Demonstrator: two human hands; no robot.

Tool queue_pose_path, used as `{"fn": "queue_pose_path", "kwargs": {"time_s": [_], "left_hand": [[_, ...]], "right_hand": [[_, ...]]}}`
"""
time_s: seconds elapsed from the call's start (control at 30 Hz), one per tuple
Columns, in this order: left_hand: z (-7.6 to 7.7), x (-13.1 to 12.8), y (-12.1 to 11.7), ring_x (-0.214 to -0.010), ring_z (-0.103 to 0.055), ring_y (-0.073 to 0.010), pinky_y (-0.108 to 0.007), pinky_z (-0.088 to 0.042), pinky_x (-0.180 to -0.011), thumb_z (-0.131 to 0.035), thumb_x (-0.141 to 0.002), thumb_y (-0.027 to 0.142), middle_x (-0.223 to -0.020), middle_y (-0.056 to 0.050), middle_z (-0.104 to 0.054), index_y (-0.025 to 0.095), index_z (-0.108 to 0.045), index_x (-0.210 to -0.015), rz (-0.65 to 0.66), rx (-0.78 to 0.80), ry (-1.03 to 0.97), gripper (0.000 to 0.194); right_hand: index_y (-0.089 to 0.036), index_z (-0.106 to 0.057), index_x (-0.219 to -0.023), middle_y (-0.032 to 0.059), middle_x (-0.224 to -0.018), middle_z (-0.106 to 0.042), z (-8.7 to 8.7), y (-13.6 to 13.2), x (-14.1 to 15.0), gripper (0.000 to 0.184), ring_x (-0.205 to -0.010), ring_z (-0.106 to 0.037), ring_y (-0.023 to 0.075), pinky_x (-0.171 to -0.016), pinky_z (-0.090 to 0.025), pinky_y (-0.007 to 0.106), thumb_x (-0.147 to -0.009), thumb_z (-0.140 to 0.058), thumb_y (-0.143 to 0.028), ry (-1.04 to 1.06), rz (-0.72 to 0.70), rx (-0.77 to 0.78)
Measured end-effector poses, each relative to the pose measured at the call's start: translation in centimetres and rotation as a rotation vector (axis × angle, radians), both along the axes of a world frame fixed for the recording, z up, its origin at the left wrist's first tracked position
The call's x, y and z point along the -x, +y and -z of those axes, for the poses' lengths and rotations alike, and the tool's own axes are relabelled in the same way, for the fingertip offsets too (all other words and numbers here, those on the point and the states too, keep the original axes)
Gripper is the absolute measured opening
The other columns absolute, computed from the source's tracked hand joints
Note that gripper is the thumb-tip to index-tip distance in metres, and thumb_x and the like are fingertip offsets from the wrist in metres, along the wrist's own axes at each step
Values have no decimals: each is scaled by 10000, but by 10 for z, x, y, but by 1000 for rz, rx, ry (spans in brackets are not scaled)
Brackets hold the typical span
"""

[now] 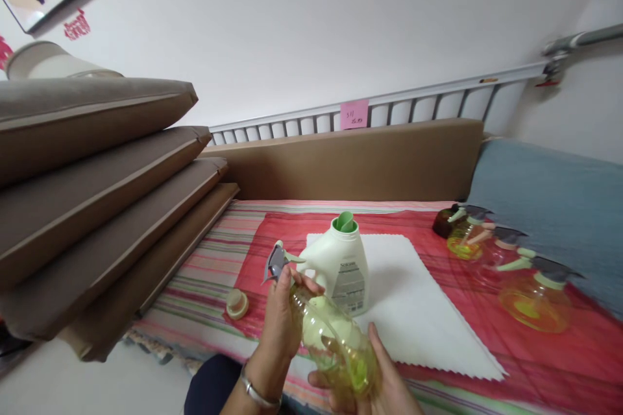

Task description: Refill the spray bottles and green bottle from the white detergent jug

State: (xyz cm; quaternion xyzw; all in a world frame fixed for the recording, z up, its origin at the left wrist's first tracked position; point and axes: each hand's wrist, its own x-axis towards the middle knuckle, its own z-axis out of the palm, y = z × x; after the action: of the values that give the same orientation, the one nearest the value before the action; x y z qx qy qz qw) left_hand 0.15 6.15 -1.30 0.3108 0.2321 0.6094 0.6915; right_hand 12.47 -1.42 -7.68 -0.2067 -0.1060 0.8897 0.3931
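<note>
A clear spray bottle (335, 343) with some yellow-green liquid in its base is tilted between my two hands. My left hand (287, 311) closes around its neck, just under the grey and pale green spray head (278, 262). Lower down, my right hand (384, 382) wraps the bottle's base, fingers partly hidden behind it. Just beyond stands a white detergent jug (343, 266), uncapped, with a green pouring spout (345, 222). It rests on a white scallop-edged sheet (428, 324). To the left of my left hand lies a round cap (237, 304).
Several spray bottles (535, 298) with coloured contents line the right side on red cloth (579, 350). Stacked brown cushions (111, 207) jut in from the left. A long brown cushion (350, 165) and a white radiator (418, 107) bound the back. Blue fabric (559, 188) covers the far right.
</note>
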Motion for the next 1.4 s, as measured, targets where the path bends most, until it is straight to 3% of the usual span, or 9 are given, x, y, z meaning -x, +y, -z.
{"fn": "queue_pose_path", "kwargs": {"time_s": [0.27,0.37,0.47,0.63,0.8,0.97,1.13,1.3,1.4], "left_hand": [[-7,5,4,-572,-611,-156,-258,-442,-595,-594,-768,485,-552,8,-624,181,-494,-662,-155,28,108,337],[-9,5,2,-581,-614,-162,-266,-442,-600,-586,-774,482,-574,-7,-640,181,-503,-683,-17,7,74,325],[-8,5,1,-601,-621,-164,-273,-445,-625,-593,-770,475,-585,-14,-649,178,-511,-682,-3,14,57,321],[-4,8,1,-541,-602,-156,-258,-425,-578,-611,-749,494,-556,-11,-641,167,-530,-663,-126,28,150,348],[-3,10,0,-586,-616,-160,-277,-439,-649,-591,-774,474,-577,-21,-656,168,-536,-675,-43,-26,126,326],[-3,12,-1,-547,-598,-153,-262,-425,-586,-587,-776,473,-579,-32,-656,157,-540,-658,-101,-3,179,340],[-4,12,-2,-585,-605,-159,-260,-431,-602,-620,-748,467,-572,-22,-646,166,-530,-655,-26,-31,116,328],[-2,12,-2,-540,-586,-147,-253,-421,-568,-604,-759,469,-578,-27,-650,162,-540,-650,-58,-15,166,331],[-3,12,-2,-534,-581,-145,-246,-410,-556,-617,-751,458,-569,-20,-642,166,-529,-664,-69,-32,173,317]], "right_hand": [[-327,-342,-1313,89,-1228,-582,13,-4,13,984,-924,-625,237,-609,-505,263,-475,-852,-403,-463,588,-347],[-176,-482,-1216,122,-900,-703,8,-5,12,716,-569,-627,139,-467,-456,200,-665,-655,-600,-295,338,-139],[-76,-469,-1216,141,-715,-701,6,-2,9,817,-395,-562,100,-388,-407,177,-754,-362,-742,-161,99,-14],[-319,-275,-1315,66,-1044,-680,18,1,10,988,-628,-666,178,-461,-500,238,-506,-816,-491,-358,408,-234],[-110,-575,-1083,156,-795,-712,15,-2,12,786,-468,-609,107,-440,-458,181,-696,-412,-775,-133,49,-51],[-278,-514,-1188,66,-1051,-680,11,-6,13,736,-735,-660,174,-557,-514,252,-544,-796,-497,-244,367,-169],[-98,-602,-1075,135,-708,-712,14,-3,13,735,-462,-603,115,-451,-461,192,-746,-416,-728,-112,87,-28],[-271,-527,-1177,41,-897,-718,16,-5,14,661,-644,-663,166,-483,-499,226,-610,-739,-537,-184,325,-191],[-145,-620,-1063,109,-849,-725,17,-6,14,613,-524,-630,104,-451,-457,167,-730,-544,-655,-88,151,-111]]}}
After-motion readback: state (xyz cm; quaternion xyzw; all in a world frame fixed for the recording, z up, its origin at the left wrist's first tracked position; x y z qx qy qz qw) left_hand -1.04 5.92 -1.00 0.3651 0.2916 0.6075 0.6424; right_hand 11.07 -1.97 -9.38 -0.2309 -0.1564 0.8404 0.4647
